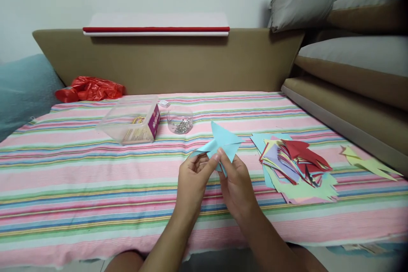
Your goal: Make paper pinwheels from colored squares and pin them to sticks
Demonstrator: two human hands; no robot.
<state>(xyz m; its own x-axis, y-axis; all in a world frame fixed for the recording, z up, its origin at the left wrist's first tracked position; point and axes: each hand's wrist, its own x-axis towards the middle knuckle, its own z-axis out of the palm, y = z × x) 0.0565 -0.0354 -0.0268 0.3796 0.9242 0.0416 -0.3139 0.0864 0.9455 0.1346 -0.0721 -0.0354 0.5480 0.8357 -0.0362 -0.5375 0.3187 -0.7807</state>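
Observation:
A light-blue paper pinwheel (219, 138) with pointed, folded blades is held up over the striped cloth. My left hand (197, 170) pinches it from the left, thumb near its centre. From the right, my right hand (234, 174) grips it too, its thumb and fingertips meeting the left thumb at the middle. Whether a pin sits under the fingertips is hidden. To the right of my hands lies a pile of cut coloured paper (293, 165) in red, purple, yellow, green and blue. A folded yellow paper piece (366, 163) lies farther right.
A clear plastic box (127, 114) holding thin wooden sticks stands at the left. Beside it is a round clear container (180, 121) of small metal pieces. A red plastic bag (92, 88) lies at the back left. Stacked cushions (353, 59) border the right side.

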